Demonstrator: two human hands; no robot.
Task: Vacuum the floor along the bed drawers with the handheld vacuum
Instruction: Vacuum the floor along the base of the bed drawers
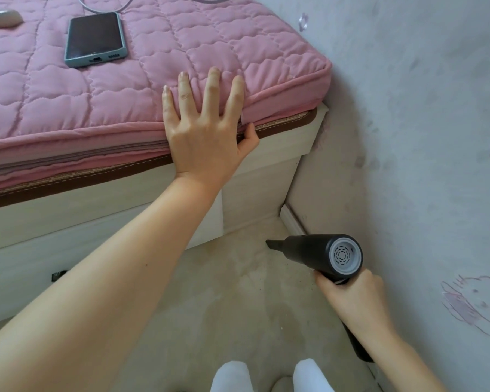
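While the left hand [207, 128] lies spread flat on the bed [68, 89] edge, the right hand [351, 292] wraps the vacuum [317, 253] handle, nozzle low over the floor [224, 306] near the bed's corner drawers [68, 222].

The vacuum looks a light, rigid plastic tool, best held by that rear handle. Fingers hide the handle; whether the nozzle tip touches the floor is unclear, and one drawer's dark pull is barely visible.

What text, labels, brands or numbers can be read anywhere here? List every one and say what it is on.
None can be read.
Phone on the pink mattress cover: dark screen, no lettering visible.
Handheld vacuum in the right hand: only a ring of vent slots on its grey end cap.
Wall: faint drawn motifs, no words.
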